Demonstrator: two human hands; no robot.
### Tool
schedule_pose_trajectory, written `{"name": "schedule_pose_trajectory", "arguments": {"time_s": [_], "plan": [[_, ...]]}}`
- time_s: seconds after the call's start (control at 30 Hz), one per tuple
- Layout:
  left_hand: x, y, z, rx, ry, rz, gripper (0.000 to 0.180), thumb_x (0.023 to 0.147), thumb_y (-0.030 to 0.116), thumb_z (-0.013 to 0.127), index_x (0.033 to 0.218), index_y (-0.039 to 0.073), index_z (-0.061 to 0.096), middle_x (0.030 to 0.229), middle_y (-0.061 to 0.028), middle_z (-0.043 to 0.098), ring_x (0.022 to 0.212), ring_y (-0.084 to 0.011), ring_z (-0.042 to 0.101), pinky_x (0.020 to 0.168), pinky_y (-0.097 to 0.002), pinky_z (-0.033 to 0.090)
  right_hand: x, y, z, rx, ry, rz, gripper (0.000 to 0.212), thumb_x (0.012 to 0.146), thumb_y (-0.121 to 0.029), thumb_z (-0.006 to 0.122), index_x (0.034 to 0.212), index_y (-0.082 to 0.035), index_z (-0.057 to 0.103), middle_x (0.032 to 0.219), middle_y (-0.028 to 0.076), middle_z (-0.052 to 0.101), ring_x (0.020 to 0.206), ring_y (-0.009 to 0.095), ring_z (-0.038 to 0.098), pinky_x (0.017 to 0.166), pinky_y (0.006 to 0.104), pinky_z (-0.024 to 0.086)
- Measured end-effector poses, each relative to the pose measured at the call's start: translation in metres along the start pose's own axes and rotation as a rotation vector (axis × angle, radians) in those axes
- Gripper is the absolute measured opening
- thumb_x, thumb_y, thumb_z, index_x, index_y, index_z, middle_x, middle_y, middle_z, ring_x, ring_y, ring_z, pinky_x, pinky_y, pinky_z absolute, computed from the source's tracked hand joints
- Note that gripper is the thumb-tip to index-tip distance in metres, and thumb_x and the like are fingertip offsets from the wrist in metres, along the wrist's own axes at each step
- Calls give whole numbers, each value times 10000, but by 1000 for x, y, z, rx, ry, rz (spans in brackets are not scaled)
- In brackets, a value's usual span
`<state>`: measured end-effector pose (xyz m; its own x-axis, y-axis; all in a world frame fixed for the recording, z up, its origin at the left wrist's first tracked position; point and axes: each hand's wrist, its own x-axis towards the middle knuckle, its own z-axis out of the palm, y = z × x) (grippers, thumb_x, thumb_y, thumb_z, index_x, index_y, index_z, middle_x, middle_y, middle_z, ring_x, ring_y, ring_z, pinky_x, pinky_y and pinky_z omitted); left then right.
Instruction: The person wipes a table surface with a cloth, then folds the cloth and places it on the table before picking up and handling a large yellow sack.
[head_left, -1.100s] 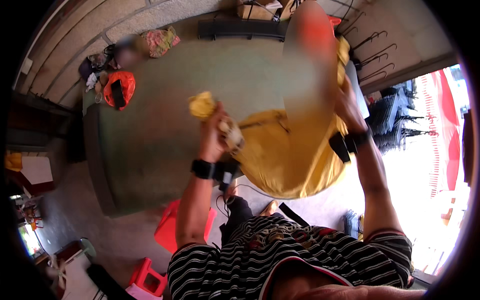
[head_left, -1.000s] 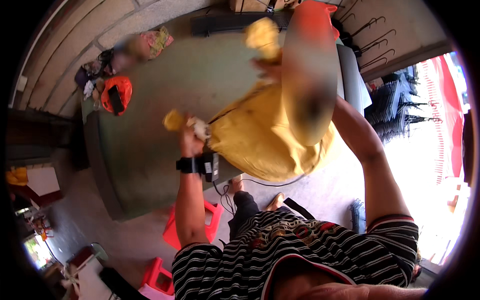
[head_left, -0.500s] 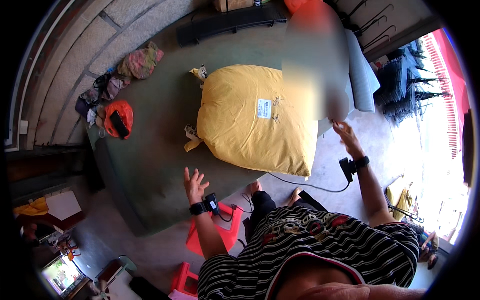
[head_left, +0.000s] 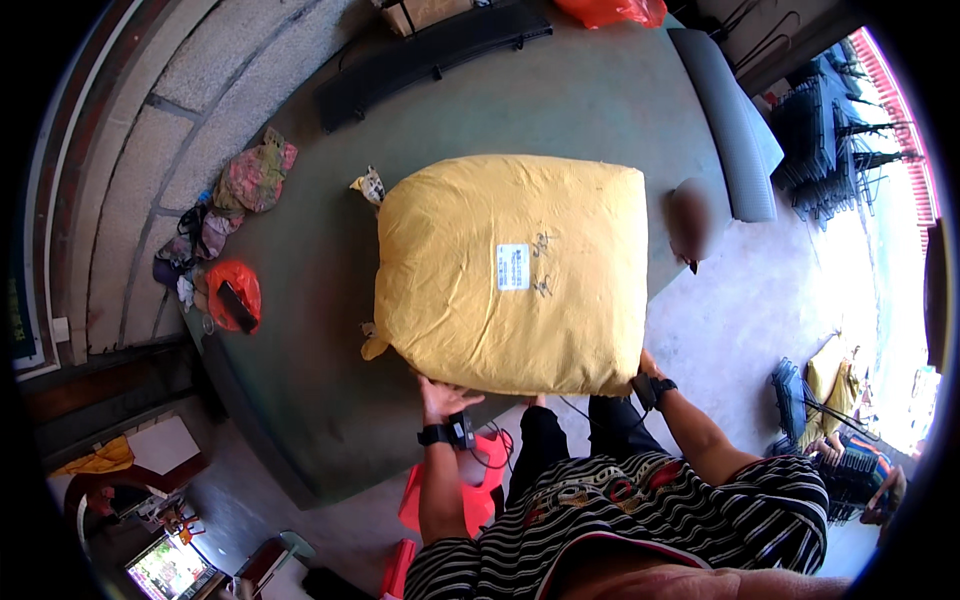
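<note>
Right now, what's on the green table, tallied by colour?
Yellow: 1, the big stuffed plastic sack with a white label, both hands at its near edge.
Orange: 2, a small plastic bag on the table's left side and another at the far edge.
Black: 1, a long bar.
Total: 4

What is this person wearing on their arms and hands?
Both forearms are bare and neither hand is gloved. The left hand has a black wristband with a small black boxy device clipped beside it. The right hand is mostly hidden; its wrist carries a similar black band and device, with a thin dark cable nearby. Short sleeves of a black-and-white striped shirt end near the elbows.
</note>
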<state>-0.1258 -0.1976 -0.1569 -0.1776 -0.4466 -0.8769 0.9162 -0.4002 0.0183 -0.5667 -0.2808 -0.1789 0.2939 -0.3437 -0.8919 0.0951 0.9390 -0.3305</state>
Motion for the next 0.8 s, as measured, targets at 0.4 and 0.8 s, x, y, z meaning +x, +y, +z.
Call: {"name": "schedule_pose_trajectory", "arguments": {"time_s": [0.4,0.8], "plan": [[-6,-38,44,-40,30,329,921,647,754,439,1353,187,269,1392,-68,287,1253,-324,289,956,-562,273,-11,-34,-4,-564,-159,-367,533,722,-329,550,1158,-27,498,1089,133,566,922,192,545,780,340,441],[58,-123,176,-408,-314,368,895,671,694,471,1371,189,236,1439,-66,180,1301,-330,185,987,-613,164,20,-333,-15,-1293,-364,-1192,440,683,-46,620,1084,59,473,1047,187,573,930,338,556,784,381,444]]}}
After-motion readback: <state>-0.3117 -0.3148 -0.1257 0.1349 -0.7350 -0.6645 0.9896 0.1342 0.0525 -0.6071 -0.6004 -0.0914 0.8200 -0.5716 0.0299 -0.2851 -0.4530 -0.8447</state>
